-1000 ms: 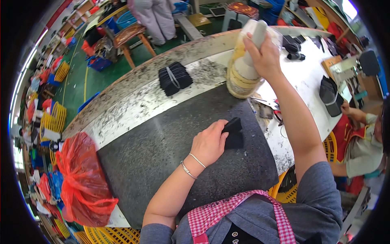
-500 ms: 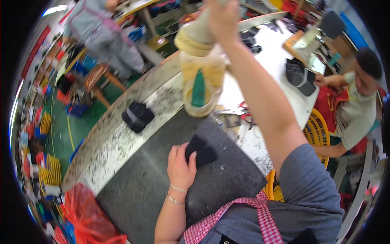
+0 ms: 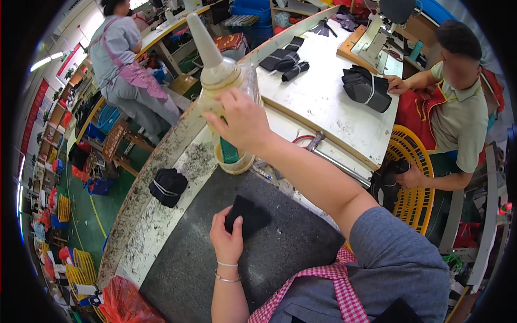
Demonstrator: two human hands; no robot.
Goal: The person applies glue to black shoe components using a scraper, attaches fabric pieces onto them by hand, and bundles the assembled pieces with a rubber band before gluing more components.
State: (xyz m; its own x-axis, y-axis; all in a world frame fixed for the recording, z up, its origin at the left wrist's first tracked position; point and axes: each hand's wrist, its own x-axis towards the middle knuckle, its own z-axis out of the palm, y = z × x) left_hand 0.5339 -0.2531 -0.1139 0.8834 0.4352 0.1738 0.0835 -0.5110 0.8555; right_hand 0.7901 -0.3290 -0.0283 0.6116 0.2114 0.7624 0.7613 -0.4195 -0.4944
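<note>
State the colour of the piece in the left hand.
The piece in the left hand is black, best seen in the head view.

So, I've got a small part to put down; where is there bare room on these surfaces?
Bare: the dark mat between the left hand and red bag; the white board between the black bundles and banded stack. Crowded: the mat's far corner, by the bottle and right hand.

Left hand [image 3: 226,241] pinched closed, thumb [image 3: 237,228] on its right side, wrist [image 3: 227,271] about straight, forearm [image 3: 229,301] pointing ahead. Right arm [image 3: 315,169] reaches forward and across leftward, elbow [image 3: 356,203] slightly bent; right hand [image 3: 242,121] farther out, back up, fingers [image 3: 229,102] curved (can't tell from here how tightly).
</note>
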